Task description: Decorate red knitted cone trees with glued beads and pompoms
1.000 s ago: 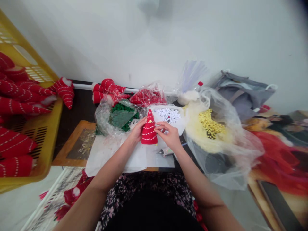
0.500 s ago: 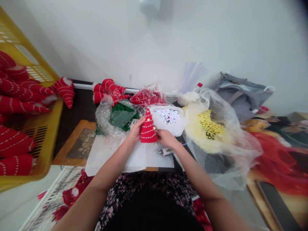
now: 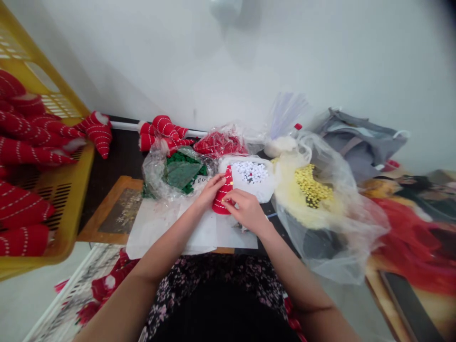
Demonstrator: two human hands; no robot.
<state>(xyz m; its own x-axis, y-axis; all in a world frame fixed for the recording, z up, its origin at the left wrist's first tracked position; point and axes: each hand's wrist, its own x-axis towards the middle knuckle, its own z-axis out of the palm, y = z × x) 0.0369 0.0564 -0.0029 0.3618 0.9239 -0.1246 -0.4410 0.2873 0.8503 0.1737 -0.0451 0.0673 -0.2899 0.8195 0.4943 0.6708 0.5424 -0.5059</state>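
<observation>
Cone of red fabric [image 3: 223, 199], ringed with white stitched stripes, held between both hands right now! Left hand [image 3: 210, 192] has its fingers curled against the cone's left side, while the right hand [image 3: 245, 211] lays its fingers across the lower front, covering much of it. Hands close together, the cone the only thing between them. Tip pointing up and away from the person, long axis leaning slightly right. All this is happening over a white paper sheet [image 3: 160, 230], just in front of a white tray [image 3: 265, 187] of white pom-poms [image 3: 250, 172]. Off to the left, a clear bag of green pieces [image 3: 180, 173]; to the right, a clear bag of yellow beads [image 3: 311, 185].
</observation>
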